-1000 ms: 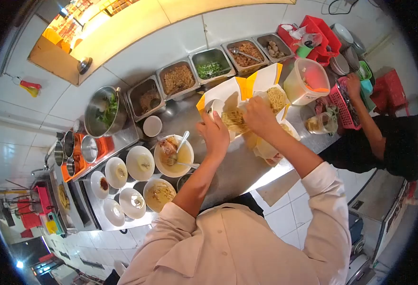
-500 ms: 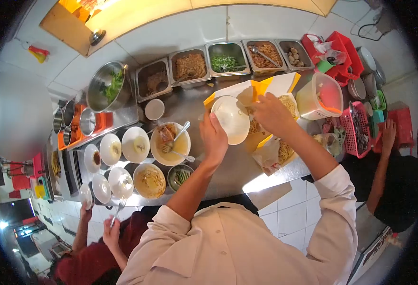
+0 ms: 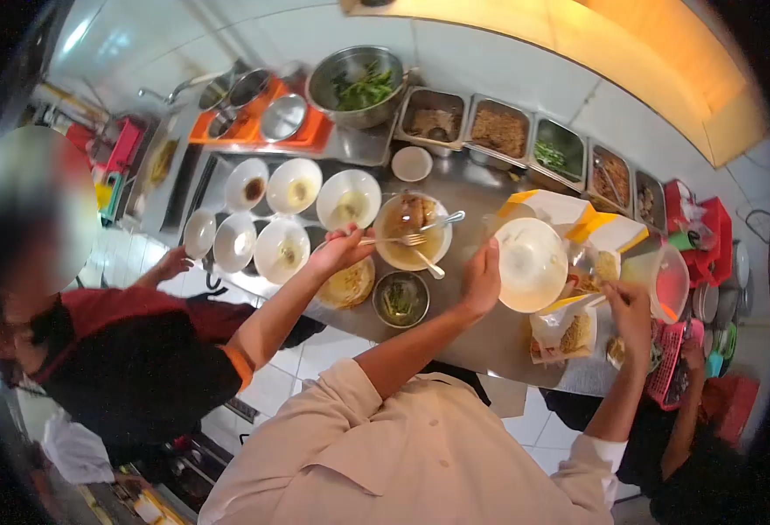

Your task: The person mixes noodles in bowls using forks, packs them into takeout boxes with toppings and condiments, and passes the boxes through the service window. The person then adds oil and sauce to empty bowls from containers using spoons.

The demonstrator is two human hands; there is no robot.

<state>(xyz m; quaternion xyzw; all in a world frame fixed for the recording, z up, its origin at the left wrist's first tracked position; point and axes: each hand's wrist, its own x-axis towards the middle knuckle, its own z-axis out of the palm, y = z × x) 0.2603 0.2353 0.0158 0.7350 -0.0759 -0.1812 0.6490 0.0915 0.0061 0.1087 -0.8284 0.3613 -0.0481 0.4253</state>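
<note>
My left hand is closed on the rim of a white bowl, tilted so that its inside faces up toward me. To its right, my right hand is closed in a pinch beside the open takeaway boxes; what it grips is too blurred to make out. One yellow-and-white takeaway box stands behind the bowl with its lid up. Noodles show in the box by my right fingers. A nearer box also contains noodles.
On my left a co-worker's hand holds a fork over a bowl of broth. Several white bowls stand there. Metal trays of toppings line the back. A plastic tub and pink basket are on the right.
The view has swung left. The co-worker's hand with the fork has come up over the broth bowl. My right hand has drawn back from the far box toward me; my left still holds the bowl.
</note>
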